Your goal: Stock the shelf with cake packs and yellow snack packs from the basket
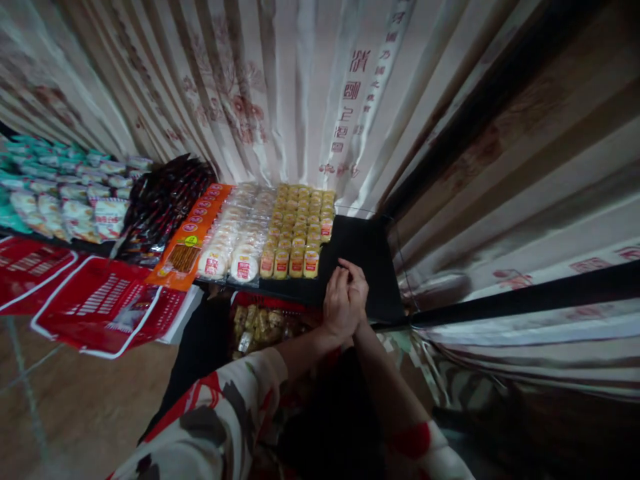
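My left hand and my right hand are folded together over the front edge of a black tabletop. The fingers of both are closed and lie against each other, and no object shows in them. Just left of them stand rows of small yellow-wrapped cakes with red labels. Beside those lie two columns of round white packaged crackers. An orange snack packet with brown sticks pictured on it comes after them.
Farther left are a heap of dark shiny packets and several teal-and-white packets. Red bags with white handles hang at the front edge. Gold-wrapped pieces lie below the tabletop. Pleated curtains rise behind and to the right.
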The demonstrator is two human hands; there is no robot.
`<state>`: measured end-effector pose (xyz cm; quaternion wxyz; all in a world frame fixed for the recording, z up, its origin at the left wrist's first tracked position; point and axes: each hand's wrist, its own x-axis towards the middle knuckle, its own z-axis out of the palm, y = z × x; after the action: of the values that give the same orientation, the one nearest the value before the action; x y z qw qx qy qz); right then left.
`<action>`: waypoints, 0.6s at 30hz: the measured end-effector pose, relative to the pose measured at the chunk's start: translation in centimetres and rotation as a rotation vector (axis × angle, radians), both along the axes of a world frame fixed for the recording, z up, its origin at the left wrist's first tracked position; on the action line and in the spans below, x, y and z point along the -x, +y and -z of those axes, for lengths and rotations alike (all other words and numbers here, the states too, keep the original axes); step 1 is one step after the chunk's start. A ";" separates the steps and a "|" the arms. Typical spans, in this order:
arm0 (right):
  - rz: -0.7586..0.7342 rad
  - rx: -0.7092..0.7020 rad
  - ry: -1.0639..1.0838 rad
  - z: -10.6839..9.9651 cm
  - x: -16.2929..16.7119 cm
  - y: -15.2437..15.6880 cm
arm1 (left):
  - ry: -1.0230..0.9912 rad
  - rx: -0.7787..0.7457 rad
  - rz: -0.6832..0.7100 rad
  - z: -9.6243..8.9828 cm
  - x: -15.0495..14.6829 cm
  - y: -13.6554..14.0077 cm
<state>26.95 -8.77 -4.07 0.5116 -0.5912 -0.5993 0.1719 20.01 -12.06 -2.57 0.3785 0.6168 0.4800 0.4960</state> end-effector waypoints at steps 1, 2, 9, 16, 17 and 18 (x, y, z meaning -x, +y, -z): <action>0.001 0.005 0.011 -0.1 0.6 -1.3 | 0.031 0.001 -0.016 -0.1 0.7 -1.4; 0.007 0.005 0.024 -0.2 1.3 -2.6 | 0.065 -0.018 -0.012 -0.2 1.6 -2.7; -0.104 0.099 0.103 1.9 8.0 -9.7 | 0.190 0.049 0.068 0.3 10.3 -9.9; -0.389 0.513 0.091 7.2 15.8 -10.2 | 0.174 0.658 -0.422 5.5 16.9 -9.6; -0.403 0.573 0.086 7.9 16.8 -10.0 | 0.196 0.733 -0.490 6.0 17.7 -9.2; -0.419 0.628 0.080 8.6 17.7 -9.8 | 0.218 0.789 -0.540 6.5 18.5 -8.9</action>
<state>9.29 -18.56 -12.67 0.2823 -0.5765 -0.6049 0.4713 1.52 -20.96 -9.05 0.3886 0.3284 0.8108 0.2892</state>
